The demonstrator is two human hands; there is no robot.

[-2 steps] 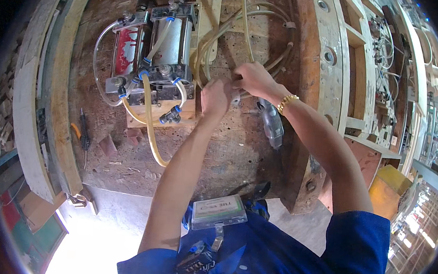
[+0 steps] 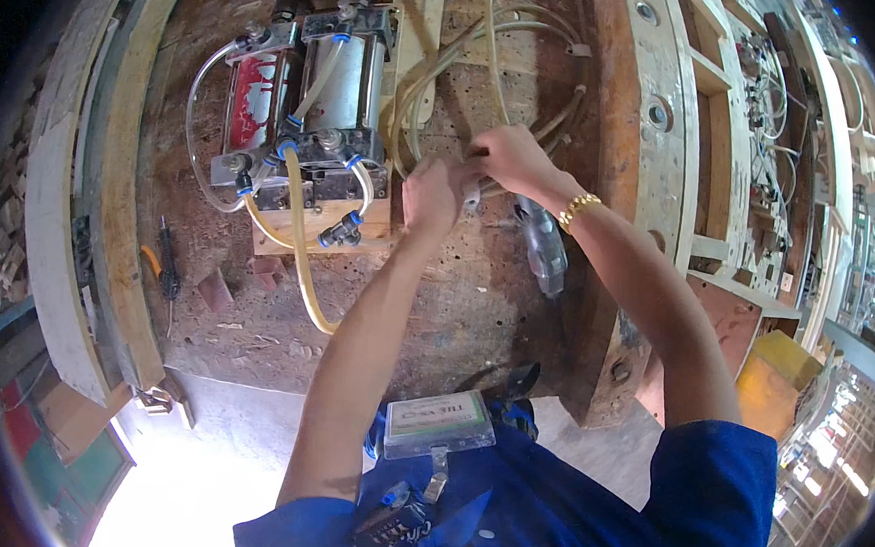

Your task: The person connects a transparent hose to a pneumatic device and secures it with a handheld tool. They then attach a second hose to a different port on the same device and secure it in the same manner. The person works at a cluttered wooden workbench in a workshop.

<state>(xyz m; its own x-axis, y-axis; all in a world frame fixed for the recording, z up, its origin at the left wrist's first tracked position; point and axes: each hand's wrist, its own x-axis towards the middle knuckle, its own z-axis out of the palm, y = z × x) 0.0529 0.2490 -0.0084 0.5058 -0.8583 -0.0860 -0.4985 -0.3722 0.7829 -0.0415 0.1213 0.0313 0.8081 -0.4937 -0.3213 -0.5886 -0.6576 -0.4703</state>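
My left hand and my right hand meet fingertip to fingertip over the wooden bench, both closed. A small whitish piece shows just below the pinched fingers; its kind is hidden. Down to my right hand runs a clear yellowish hose, whose end I cannot see. Beneath my right wrist lies a grey, translucent-looking tool. To the left of my left hand, two pneumatic cylinders, one silver and one red and silver, carry tubes and blue-ringed fittings.
Loops of hose lie beyond my hands. A thick yellowish tube curves from the cylinders toward my left forearm. An orange-and-black hand tool rests at the left. A heavy wooden beam bounds the bench at the right.
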